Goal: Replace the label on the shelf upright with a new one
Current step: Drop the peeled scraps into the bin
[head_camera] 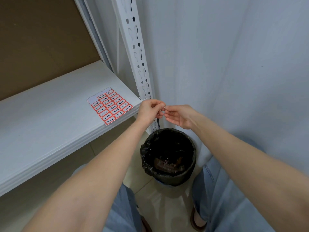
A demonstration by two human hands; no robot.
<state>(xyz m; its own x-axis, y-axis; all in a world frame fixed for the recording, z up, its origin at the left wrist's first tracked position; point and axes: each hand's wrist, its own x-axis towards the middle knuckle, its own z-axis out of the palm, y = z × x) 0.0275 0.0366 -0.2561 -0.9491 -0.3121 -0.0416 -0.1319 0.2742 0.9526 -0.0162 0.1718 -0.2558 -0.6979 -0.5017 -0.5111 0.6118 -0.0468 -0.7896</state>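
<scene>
The white slotted shelf upright (136, 52) runs down the middle of the head view. My left hand (149, 110) and my right hand (179, 115) meet in front of its lower part, fingertips pinched together on a tiny crumpled label (164, 107). The hands hover above a bin (168, 156) lined with a black bag. A sheet of red-bordered labels (109, 105) with handwritten numbers lies on the white shelf board (50, 121), near its right front corner. A few labels are gone from the sheet's top left. The upright behind my hands is hidden.
Some rubbish lies at the bottom of the bin. A pale wall (234, 64) closes the right side. Brown backing board (41, 39) stands behind the shelf. My legs in jeans and my sandals stand on the tiled floor (163, 206) on either side of the bin.
</scene>
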